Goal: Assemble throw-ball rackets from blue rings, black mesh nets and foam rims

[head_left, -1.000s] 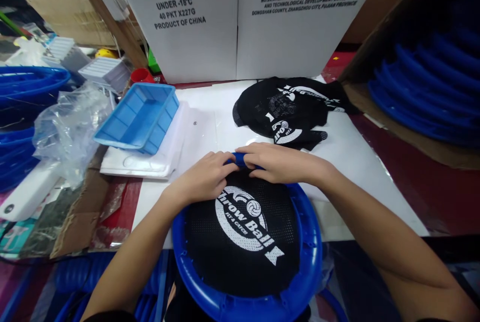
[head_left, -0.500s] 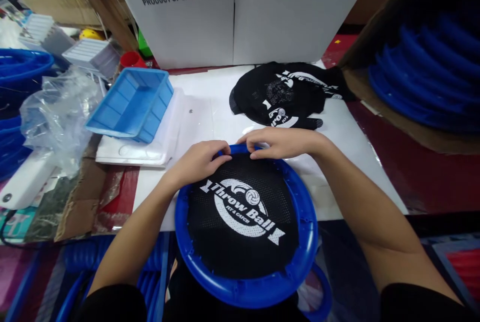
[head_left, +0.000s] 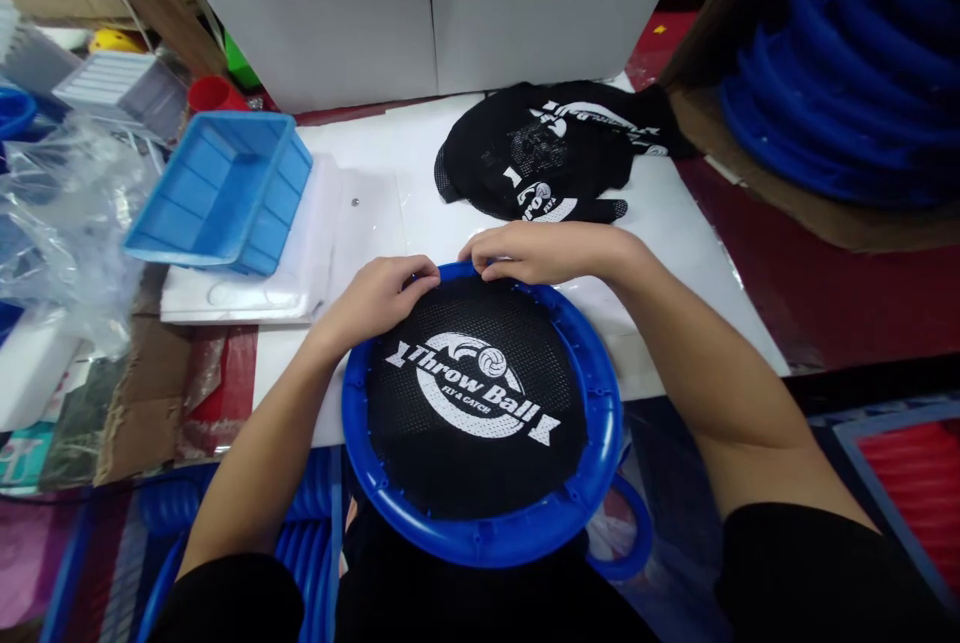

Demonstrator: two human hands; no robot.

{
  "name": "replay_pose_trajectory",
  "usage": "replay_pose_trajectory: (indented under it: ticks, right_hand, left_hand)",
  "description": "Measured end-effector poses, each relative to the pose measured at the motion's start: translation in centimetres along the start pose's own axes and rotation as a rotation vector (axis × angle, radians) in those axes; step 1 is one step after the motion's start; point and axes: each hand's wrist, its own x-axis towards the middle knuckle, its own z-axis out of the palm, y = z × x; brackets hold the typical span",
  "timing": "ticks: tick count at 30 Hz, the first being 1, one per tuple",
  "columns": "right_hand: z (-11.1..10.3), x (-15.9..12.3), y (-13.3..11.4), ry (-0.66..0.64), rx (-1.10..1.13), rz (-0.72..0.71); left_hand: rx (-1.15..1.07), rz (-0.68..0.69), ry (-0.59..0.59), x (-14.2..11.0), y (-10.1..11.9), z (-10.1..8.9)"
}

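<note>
Two bare hands work at one blue round plastic ring (head_left: 480, 543), in which one black round mesh fabric with white print "Throw Ball" (head_left: 457, 478) is spread. The ring is in front of the person, its far part above the white flat sheet (head_left: 697, 288) and its near part over the lap. The left hand (head_left: 386, 295) pinches the far rim between thumb and bent fingers. The right hand (head_left: 517, 253) grips the same rim, just beside it, with curled fingers; one small gap separates the hands. Beyond them lies one heap of black printed mesh pieces (head_left: 499, 143); their overlap prevents an exact count. At left, one light-blue rectangular plastic tray (head_left: 274, 218) rests on white flat slabs (head_left: 199, 298), whose number I cannot tell. At right, at least four blue curved plastic pieces (head_left: 817, 148) are stacked.
</note>
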Motion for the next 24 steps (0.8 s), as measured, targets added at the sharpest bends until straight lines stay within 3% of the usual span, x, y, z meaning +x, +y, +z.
replay_pose_trajectory:
  ticks: [10,15,24]
  right_hand:
    - [-0.2,0.2,0.7,-0.041,-0.009,-0.054]
    - [-0.3,0.2,1.2,-0.054,0.054,-0.06]
    - [0.1,0.2,-0.2,-0.016,-0.067,0.002]
  left_hand:
    - [0.02,0.004,0.033,0.0,-0.2,0.2]
    - [0.025,0.068,0.043,0.0,-0.5,0.1]
    - [0.076,0.216,0.018,-0.2,-0.9,0.0]
